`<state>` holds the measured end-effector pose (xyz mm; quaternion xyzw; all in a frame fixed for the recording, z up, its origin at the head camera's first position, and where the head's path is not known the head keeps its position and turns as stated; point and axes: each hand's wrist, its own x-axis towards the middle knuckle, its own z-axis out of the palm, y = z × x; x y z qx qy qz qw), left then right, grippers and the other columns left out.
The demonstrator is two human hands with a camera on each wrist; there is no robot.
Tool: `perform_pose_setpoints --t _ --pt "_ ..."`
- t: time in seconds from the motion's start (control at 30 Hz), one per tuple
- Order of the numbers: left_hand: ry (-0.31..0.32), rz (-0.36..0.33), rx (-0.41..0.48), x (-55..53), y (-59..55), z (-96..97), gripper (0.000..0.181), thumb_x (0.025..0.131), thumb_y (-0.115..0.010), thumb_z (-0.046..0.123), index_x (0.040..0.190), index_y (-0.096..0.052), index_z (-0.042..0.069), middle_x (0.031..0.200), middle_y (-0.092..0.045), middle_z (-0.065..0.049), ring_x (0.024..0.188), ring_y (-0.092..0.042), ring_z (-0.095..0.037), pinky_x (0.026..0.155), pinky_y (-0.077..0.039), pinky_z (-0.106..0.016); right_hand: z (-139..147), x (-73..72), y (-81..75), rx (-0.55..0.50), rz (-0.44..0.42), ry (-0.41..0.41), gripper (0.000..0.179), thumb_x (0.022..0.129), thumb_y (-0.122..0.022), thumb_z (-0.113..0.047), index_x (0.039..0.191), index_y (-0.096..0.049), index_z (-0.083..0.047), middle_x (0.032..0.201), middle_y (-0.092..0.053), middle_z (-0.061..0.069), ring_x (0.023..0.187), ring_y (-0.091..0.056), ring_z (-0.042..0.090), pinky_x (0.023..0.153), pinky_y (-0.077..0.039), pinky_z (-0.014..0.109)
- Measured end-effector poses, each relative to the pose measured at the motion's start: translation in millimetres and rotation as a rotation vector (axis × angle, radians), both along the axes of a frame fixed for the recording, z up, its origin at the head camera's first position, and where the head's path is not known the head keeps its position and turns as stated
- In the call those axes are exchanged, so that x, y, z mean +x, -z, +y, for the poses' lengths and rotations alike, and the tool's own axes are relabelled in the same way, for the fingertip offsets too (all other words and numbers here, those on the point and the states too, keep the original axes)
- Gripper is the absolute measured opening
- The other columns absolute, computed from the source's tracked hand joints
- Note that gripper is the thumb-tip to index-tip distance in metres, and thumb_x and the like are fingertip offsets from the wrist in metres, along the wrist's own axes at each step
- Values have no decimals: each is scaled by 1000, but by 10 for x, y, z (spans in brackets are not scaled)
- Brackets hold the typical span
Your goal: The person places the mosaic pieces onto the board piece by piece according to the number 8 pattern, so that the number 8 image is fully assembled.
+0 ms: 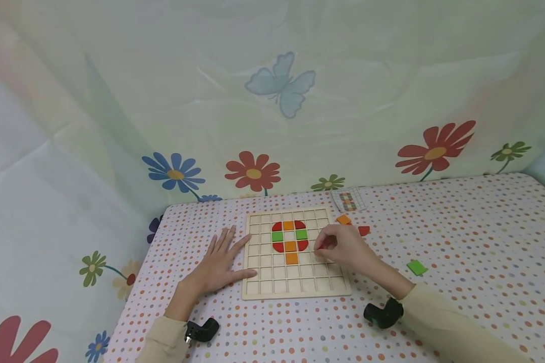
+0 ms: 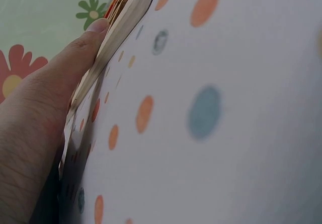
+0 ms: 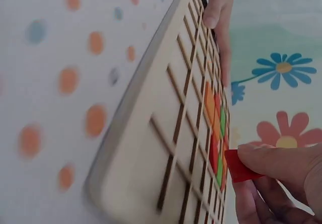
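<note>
A wooden grid board (image 1: 279, 286) lies on the table, with red rounded pieces, orange squares and green squares set in its cells in a ring. One orange square (image 1: 291, 258) sits just below that ring. My left hand (image 1: 218, 264) rests at the board's left edge with fingers spread, thumb tip on the rim. Over the board's right side, my right hand (image 1: 345, 246) pinches a red tile (image 3: 240, 166) between thumb and fingers. The right wrist view shows the tile close above the grid; its far part is hidden by the thumb.
Right of the board lie an orange square (image 1: 343, 219), a red rounded piece (image 1: 364, 230) and a green square (image 1: 417, 267). A paper card (image 1: 348, 200) with a printed coloured pattern is behind it. The dotted tablecloth (image 1: 472, 242) meets a flowered backdrop (image 1: 345, 126).
</note>
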<state>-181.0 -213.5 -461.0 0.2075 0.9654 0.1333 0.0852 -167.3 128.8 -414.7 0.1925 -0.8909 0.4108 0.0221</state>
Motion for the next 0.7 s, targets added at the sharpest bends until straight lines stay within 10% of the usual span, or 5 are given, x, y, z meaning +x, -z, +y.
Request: perform_pose_setpoints --t 0.7 --pt "9 0 3 -15 4 -14 96 92 -56 77 169 -20 30 176 1 -12 161 9 -31 129 4 -55 -648 -235 107 35 -7 -290 12 90 -77 6 97 -84 -2 93 -75 2 89 -68 15 78 -59 25"
